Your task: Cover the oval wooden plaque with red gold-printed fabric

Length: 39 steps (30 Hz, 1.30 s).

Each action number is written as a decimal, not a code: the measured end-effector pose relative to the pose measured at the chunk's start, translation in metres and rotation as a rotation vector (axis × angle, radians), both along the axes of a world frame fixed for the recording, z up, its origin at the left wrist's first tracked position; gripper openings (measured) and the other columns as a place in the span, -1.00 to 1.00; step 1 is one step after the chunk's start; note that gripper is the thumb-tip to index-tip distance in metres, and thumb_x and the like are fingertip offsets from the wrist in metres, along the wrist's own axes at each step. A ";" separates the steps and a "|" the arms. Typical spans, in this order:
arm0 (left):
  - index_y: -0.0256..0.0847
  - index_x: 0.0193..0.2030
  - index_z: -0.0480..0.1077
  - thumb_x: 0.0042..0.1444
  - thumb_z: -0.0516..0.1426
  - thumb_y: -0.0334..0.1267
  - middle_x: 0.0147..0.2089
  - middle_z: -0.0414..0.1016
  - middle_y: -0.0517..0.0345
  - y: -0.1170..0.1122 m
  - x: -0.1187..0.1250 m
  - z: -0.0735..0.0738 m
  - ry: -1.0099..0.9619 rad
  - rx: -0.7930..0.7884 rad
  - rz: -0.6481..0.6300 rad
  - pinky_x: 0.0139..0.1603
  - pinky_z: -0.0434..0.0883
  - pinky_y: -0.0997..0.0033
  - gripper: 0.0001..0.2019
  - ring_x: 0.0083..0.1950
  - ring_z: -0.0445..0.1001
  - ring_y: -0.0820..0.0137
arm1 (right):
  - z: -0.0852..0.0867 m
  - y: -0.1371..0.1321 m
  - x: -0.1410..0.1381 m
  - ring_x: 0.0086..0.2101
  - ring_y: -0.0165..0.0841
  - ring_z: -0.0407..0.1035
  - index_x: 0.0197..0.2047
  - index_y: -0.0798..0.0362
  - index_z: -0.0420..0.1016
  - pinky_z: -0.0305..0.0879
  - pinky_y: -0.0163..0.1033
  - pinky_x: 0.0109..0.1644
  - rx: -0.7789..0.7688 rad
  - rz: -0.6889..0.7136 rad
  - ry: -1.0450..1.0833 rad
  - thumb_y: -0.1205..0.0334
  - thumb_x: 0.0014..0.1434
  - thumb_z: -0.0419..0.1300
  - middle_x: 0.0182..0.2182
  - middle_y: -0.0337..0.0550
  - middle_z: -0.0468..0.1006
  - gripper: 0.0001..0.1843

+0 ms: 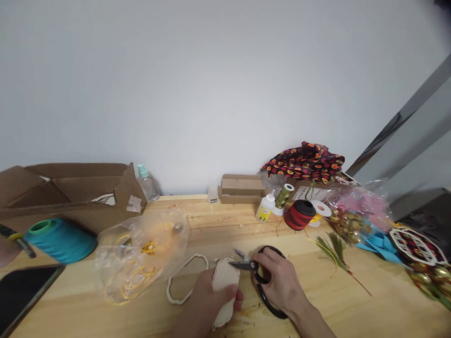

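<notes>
Near the table's front edge, my left hand is closed around a flat cream-coloured piece with an uneven outline, its thumb lying across the face. My right hand grips black-handled scissors. Their dark blades point left and reach over the upper part of the cream piece; whether they touch it I cannot tell. Left of my left hand lies a thin cream ring, partly hidden by the hand. A small crumpled scrap rests just above the blades.
A clear bag with yellow cord and a teal thread cone lie left, by a cardboard box and a phone. At right stand a glue bottle and a red-black spool. A green sprig lies beyond. Another hand shows at far left.
</notes>
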<state>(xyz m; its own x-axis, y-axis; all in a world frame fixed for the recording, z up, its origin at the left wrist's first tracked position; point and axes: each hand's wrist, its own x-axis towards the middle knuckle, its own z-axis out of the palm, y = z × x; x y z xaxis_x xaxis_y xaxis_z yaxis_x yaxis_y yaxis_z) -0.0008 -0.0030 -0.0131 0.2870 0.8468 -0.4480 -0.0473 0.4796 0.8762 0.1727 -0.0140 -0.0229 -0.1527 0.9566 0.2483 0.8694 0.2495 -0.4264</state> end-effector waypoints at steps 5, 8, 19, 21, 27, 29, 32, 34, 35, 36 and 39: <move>-0.26 -0.55 0.29 -0.28 0.16 -0.29 -0.67 0.46 0.14 -0.004 -0.001 0.001 0.053 -0.022 -0.110 -0.74 0.20 0.57 -0.87 -0.70 0.33 0.48 | -0.004 0.005 0.008 -0.44 -0.37 0.30 -0.27 -0.02 0.43 0.19 -0.34 -0.40 0.048 -0.156 0.112 0.39 -0.12 0.09 -0.43 -0.20 0.42 -0.71; -0.26 -0.50 0.27 -0.27 0.16 -0.30 -0.63 0.48 0.12 -0.006 -0.001 0.001 0.057 -0.029 -0.141 -0.72 0.20 0.58 -0.84 -0.68 0.35 0.47 | -0.005 0.009 0.012 -0.47 -0.36 0.30 -0.28 0.03 0.44 0.23 -0.32 -0.40 0.076 -0.251 0.276 0.35 -0.09 0.11 -0.45 -0.18 0.43 -0.77; -0.30 -0.34 0.39 -0.25 0.19 -0.29 -0.53 0.50 0.16 -0.001 -0.004 0.012 0.134 0.143 -0.258 -0.57 0.28 0.51 -0.75 -0.55 0.38 0.42 | 0.019 0.007 -0.028 -0.52 -0.45 0.29 -0.30 0.07 0.44 0.20 -0.39 -0.46 -0.265 -0.013 1.015 0.39 -0.17 0.21 -0.55 -0.30 0.41 -0.74; -0.30 -0.36 0.42 -0.32 0.24 -0.28 -0.53 0.50 0.17 0.002 -0.007 0.016 0.138 0.134 -0.168 -0.56 0.29 0.51 -0.72 -0.54 0.40 0.41 | 0.021 0.006 -0.028 -0.58 -0.49 0.24 -0.29 0.09 0.42 0.14 -0.41 -0.53 -0.263 -0.046 1.162 0.36 -0.19 0.24 -0.61 -0.34 0.37 -0.71; -0.31 -0.45 0.44 -0.46 0.31 -0.21 -0.61 0.49 0.17 0.004 -0.007 0.025 0.000 0.027 0.007 -0.64 0.27 0.53 -0.66 -0.62 0.41 0.40 | 0.029 -0.006 -0.025 -0.60 -0.45 0.26 -0.21 0.12 0.37 0.10 -0.37 -0.57 -0.289 -0.089 1.501 0.18 -0.12 0.25 -0.57 -0.23 0.43 -0.63; -0.32 -0.45 0.44 -0.47 0.31 -0.21 -0.63 0.48 0.17 0.003 -0.004 0.026 0.001 0.033 0.010 -0.66 0.26 0.54 -0.65 -0.64 0.40 0.40 | 0.031 -0.009 -0.025 -0.60 -0.45 0.26 -0.22 0.13 0.37 0.11 -0.36 -0.56 -0.275 -0.102 1.502 0.18 -0.12 0.26 -0.58 -0.24 0.41 -0.63; -0.32 -0.44 0.45 -0.46 0.31 -0.24 -0.63 0.49 0.17 0.003 -0.002 0.027 0.006 0.052 0.001 -0.65 0.27 0.53 -0.66 -0.63 0.40 0.41 | 0.033 -0.011 -0.024 -0.63 -0.50 0.21 -0.23 0.13 0.38 0.06 -0.39 -0.58 -0.243 -0.103 1.433 0.20 -0.12 0.26 -0.63 -0.32 0.36 -0.66; -0.31 -0.46 0.46 -0.44 0.31 -0.28 -0.63 0.50 0.17 0.005 -0.002 0.028 0.022 0.065 -0.017 -0.61 0.30 0.52 -0.71 -0.62 0.41 0.41 | 0.036 -0.012 -0.024 -0.62 -0.52 0.19 -0.25 0.12 0.39 0.05 -0.40 -0.57 -0.229 -0.116 1.395 0.24 -0.15 0.28 -0.64 -0.35 0.34 -0.66; -0.30 -0.48 0.46 -0.43 0.30 -0.30 -0.63 0.50 0.17 0.006 -0.002 0.029 0.044 0.077 -0.018 -0.60 0.31 0.52 -0.74 -0.61 0.41 0.41 | 0.037 -0.012 -0.024 -0.62 -0.52 0.19 -0.26 0.11 0.39 0.05 -0.40 -0.57 -0.226 -0.127 1.384 0.25 -0.17 0.29 -0.64 -0.36 0.34 -0.66; -0.30 -0.48 0.45 -0.43 0.30 -0.33 -0.62 0.49 0.18 0.006 -0.002 0.030 0.070 0.093 -0.009 -0.58 0.32 0.52 -0.75 -0.60 0.41 0.41 | 0.037 -0.012 -0.024 -0.62 -0.53 0.18 -0.28 0.11 0.40 0.05 -0.41 -0.57 -0.222 -0.139 1.379 0.27 -0.19 0.30 -0.64 -0.36 0.34 -0.66; -0.28 -0.41 0.43 -0.43 0.30 -0.35 -0.57 0.49 0.18 0.004 -0.002 0.033 0.080 0.134 0.101 -0.60 0.33 0.51 -0.69 -0.58 0.42 0.40 | 0.035 -0.013 -0.027 -0.63 -0.53 0.17 -0.30 0.10 0.39 0.04 -0.42 -0.58 -0.223 -0.183 1.426 0.26 -0.20 0.31 -0.66 -0.39 0.31 -0.67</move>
<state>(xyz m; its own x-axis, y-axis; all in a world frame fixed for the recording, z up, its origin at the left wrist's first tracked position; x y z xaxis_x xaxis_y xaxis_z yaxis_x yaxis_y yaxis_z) -0.0029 0.0011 0.0203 0.1656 0.9231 -0.3472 -0.0173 0.3547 0.9348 0.1453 -0.0268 0.0125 0.2179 0.9733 -0.0718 -0.3061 -0.0017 -0.9520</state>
